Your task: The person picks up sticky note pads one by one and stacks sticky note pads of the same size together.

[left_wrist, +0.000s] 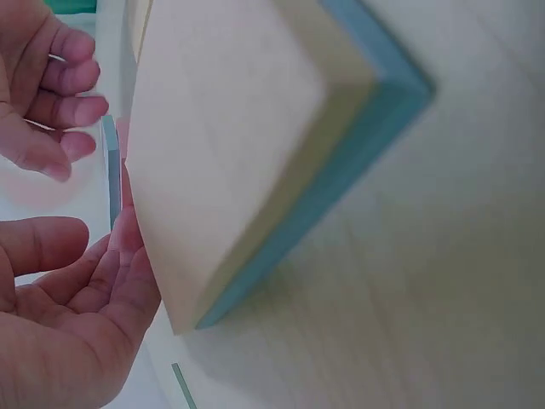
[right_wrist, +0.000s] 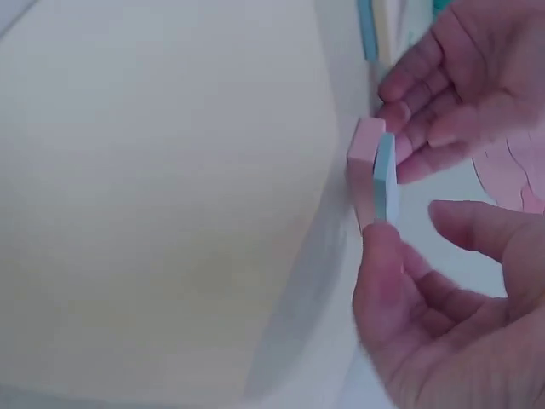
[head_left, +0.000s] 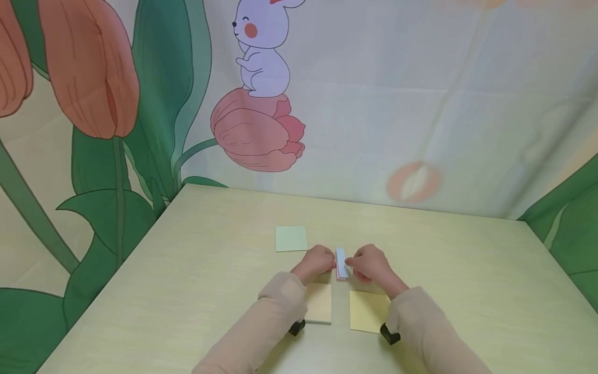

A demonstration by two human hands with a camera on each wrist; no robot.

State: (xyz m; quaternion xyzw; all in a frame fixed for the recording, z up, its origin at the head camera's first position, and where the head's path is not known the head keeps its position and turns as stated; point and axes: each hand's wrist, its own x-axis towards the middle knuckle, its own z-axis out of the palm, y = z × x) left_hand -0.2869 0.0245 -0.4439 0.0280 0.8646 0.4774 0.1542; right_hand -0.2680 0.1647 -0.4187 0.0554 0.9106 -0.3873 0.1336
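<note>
A narrow light-blue sticky-note pad (head_left: 341, 262) lies on top of a pink sticky-note pad (head_left: 342, 279) of similar shape, between the two hands. On its left side is my left hand (head_left: 317, 261), fingertips close against the pads and thumb held apart, as the left wrist view shows. From the right comes my right hand (head_left: 371, 264); in the right wrist view its fingertips touch the near end of the strips, the thumb standing away. Neither hand's fingers close round the pads. Part of the pink pad (right_wrist: 366, 153) is covered by the blue one (right_wrist: 386, 175).
Under the left forearm lies a beige square pad (head_left: 320, 306), with a blue layer (left_wrist: 341, 170) beneath it. A yellow square pad (head_left: 366, 311) sits near the right sleeve. Farther back on the table (head_left: 210, 249) is a pale green square pad (head_left: 291, 239). A printed curtain (head_left: 350, 104) hangs behind.
</note>
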